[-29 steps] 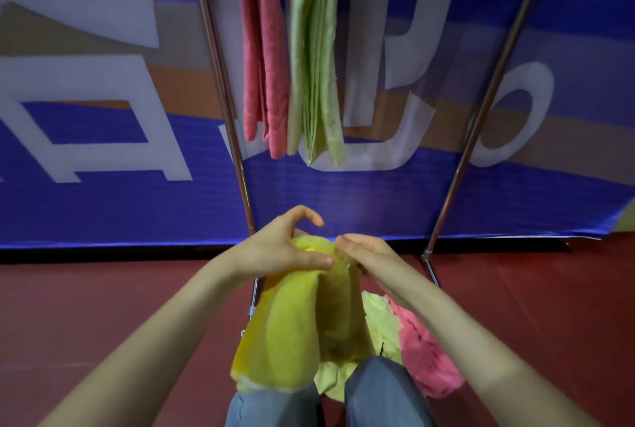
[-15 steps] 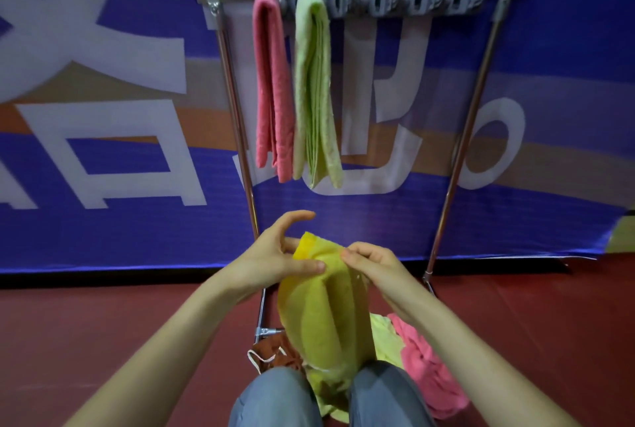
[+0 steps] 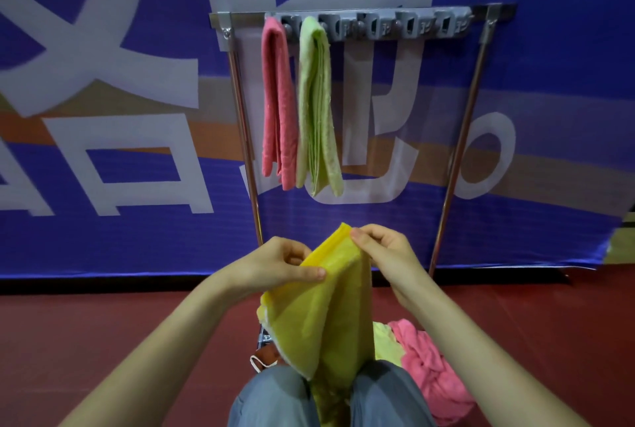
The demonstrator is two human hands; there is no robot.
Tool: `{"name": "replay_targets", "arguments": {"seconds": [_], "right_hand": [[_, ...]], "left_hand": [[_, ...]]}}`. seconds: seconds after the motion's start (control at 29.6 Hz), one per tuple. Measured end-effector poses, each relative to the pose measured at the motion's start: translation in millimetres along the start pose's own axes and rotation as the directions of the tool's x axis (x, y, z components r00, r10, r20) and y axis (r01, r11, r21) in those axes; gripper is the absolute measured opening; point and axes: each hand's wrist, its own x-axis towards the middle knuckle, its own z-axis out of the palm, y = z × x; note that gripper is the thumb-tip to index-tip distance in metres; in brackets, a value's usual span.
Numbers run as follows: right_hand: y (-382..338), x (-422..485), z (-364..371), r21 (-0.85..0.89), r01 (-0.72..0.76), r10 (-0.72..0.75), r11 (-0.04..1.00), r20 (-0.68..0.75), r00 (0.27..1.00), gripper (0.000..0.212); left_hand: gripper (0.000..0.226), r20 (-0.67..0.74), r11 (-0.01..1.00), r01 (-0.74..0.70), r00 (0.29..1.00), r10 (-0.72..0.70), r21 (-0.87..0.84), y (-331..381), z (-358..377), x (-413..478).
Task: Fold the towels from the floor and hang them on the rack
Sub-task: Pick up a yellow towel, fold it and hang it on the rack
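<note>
Two towels are already up: a pink towel [image 3: 276, 100] and a green towel [image 3: 316, 107] hang folded, side by side and touching, at the left end of the rack [image 3: 405, 26]. The grey hooks to their right are bare. So I judge the job to be roughly half done.

The person sits facing the rack with a yellow towel [image 3: 319, 316] held up in front of them. It hangs from both hands down to between their knees, folded lengthwise but not yet narrow enough to hang.

The left hand [image 3: 275, 265] pinches the towel's left edge, with the thumb [image 3: 309, 272] pressed on the near face and the other fingers curled behind the cloth. The right hand [image 3: 385, 251] grips the top corner, its fingertips [image 3: 359, 239] closed together on the fold. Both hands are clamped on the cloth.

At least two more wait on the red floor [image 3: 103, 340] beside the right knee: a crumpled pink heap [image 3: 433, 368] and a pale yellow-green one [image 3: 386, 344] tucked just beside it. Both still need folding and hanging.
</note>
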Motion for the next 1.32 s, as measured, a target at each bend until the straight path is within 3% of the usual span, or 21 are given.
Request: {"name": "replay_targets", "arguments": {"seconds": [0.13, 0.34, 0.4, 0.54, 0.71, 0.78, 0.81, 0.88, 0.94, 1.11, 1.32], "right_hand": [[6.2, -3.1, -2.3, 0.016, -0.052, 0.053, 0.999, -0.051, 0.997, 0.019], [-0.3, -7.0, 3.6, -0.018, -0.065, 0.066, 0.998, 0.057, 0.996, 0.013], [-0.6, -7.4, 3.2, -0.004, -0.043, 0.043, 0.999, 0.016, 0.999, 0.014], [3.3, -3.9, -2.3, 0.048, -0.052, 0.055, 0.997, -0.070, 0.996, 0.021], [13.7, 1.7, -10.0, 0.026, -0.067, 0.070, 0.997, -0.178, 0.981, 0.018], [18.7, 1.2, -7.8, -0.043, -0.023, 0.013, 0.999, -0.215, 0.976, 0.005], [22.1, 0.1, -6.0, -0.116, 0.013, -0.039, 0.993, -0.224, 0.974, 0.012], [25.1, -5.0, -0.4, -0.248, 0.131, -0.174, 0.960, -0.163, 0.971, 0.026], [23.1, -8.3, 5.1, -0.327, 0.244, -0.264, 0.913, -0.017, 0.965, 0.028], [11.1, -3.6, 2.2, -0.317, 0.193, -0.086, 0.929, 0.323, 0.943, 0.021], [6.6, -1.0, 3.4, -0.351, 0.268, -0.102, 0.897, 0.425, 0.899, 0.023]], "left_hand": [[0.006, -0.040, 0.999, -0.031, 0.999, 0.032, 0.017, -1.6, 2.0, -5.8], [0.007, -0.053, 0.995, -0.079, 0.995, 0.082, 0.066, 3.5, 2.3, -6.5], [0.006, -0.021, 0.998, -0.056, 0.998, 0.056, 0.030, 3.5, 3.3, -8.9], [0.021, 0.060, 0.992, 0.019, 0.998, -0.026, 0.122, -6.1, 3.3, -12.4], [0.003, -0.081, 0.999, 0.013, 0.997, -0.017, -0.045, -16.2, 1.4, -13.7], [0.003, -0.128, 0.997, -0.002, 0.992, -0.008, -0.082, -17.2, 2.6, -12.3], [0.003, -0.140, 0.996, -0.008, 0.990, -0.004, -0.089, -16.6, 4.4, -11.6], [0.004, -0.140, 0.994, -0.020, 0.990, 0.004, -0.108, -14.4, 6.8, -10.7], [0.006, -0.105, 0.992, -0.035, 0.994, 0.022, -0.122, -10.7, 6.9, -10.4], [0.010, -0.052, 0.994, -0.058, 0.997, 0.053, -0.092, -3.8, 2.4, -13.5], [0.012, -0.033, 0.996, -0.059, 0.998, 0.057, -0.070, -5.6, -2.5, -21.5]]}}
